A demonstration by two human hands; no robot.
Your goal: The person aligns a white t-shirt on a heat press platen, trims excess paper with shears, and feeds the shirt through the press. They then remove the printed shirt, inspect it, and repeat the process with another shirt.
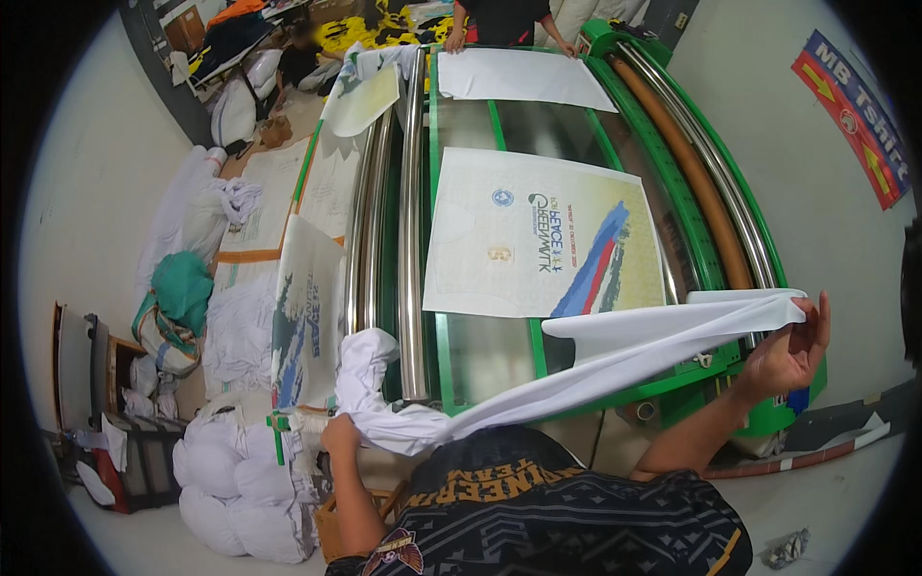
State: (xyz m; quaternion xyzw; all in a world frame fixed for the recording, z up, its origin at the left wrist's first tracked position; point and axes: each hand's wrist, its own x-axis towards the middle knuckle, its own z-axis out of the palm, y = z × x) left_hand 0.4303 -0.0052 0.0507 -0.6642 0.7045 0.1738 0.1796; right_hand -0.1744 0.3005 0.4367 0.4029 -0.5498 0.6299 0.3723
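A long white cloth (576,379) stretches across the near side of a green-framed roller machine (567,422). My left hand (340,435) is closed on its bunched end, beside the steel rollers. On the other side my right hand (789,350) pinches a corner of the same cloth, raised over the machine's right end. A printed sheet (547,235) with a blue, red and green design lies flat on the machine beyond the cloth. Farther back, a white fabric piece (523,79) lies in front of a co-worker (501,24), whose hands are at the machine's far edge.
Steel rollers (411,221) run along the left of the bed; a brown roller (691,168) curves along the right. Printed sheets hang over the left side (307,312). White cloth bundles (245,480) and a green bag (178,293) sit on the floor at left. Another person (305,58) crouches behind.
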